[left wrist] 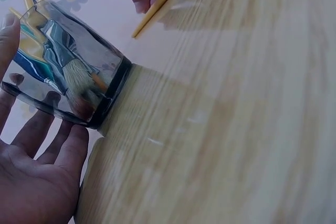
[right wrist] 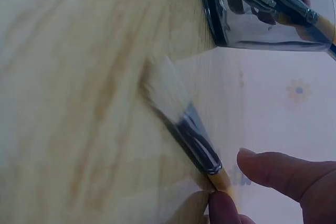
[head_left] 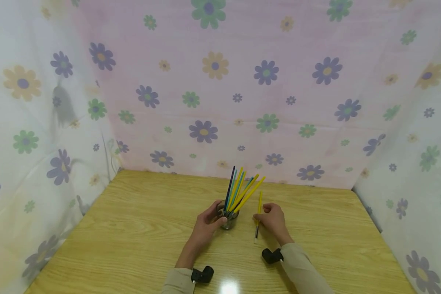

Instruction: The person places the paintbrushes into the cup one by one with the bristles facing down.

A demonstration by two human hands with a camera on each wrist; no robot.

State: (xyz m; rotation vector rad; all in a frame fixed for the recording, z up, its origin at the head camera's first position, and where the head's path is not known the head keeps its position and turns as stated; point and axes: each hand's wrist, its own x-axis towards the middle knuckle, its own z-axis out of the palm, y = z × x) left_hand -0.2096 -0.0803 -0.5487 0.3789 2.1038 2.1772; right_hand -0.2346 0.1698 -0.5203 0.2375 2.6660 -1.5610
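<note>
My left hand (head_left: 206,223) holds a clear glass (head_left: 228,222) with its fingers and thumb round the side. Several paintbrushes (head_left: 239,192) stand in it, bristles down, with yellow, teal and dark handles leaning right. In the left wrist view, the bristles (left wrist: 79,80) show through the tilted-looking glass wall. To the right of the glass, my right hand (head_left: 273,219) has a single yellow paintbrush (head_left: 259,204) between thumb and fingers. Its pale flat bristles (right wrist: 167,90) point toward me, low over the table. From the right wrist, the thumb (right wrist: 278,169) looks slightly apart from the handle.
The wooden table (head_left: 143,228) reaches back to a flower-printed cloth (head_left: 239,81), which also hangs on both sides. A black wrist device (head_left: 203,275) sits at my left cuff, and another black device (head_left: 272,256) at my right cuff.
</note>
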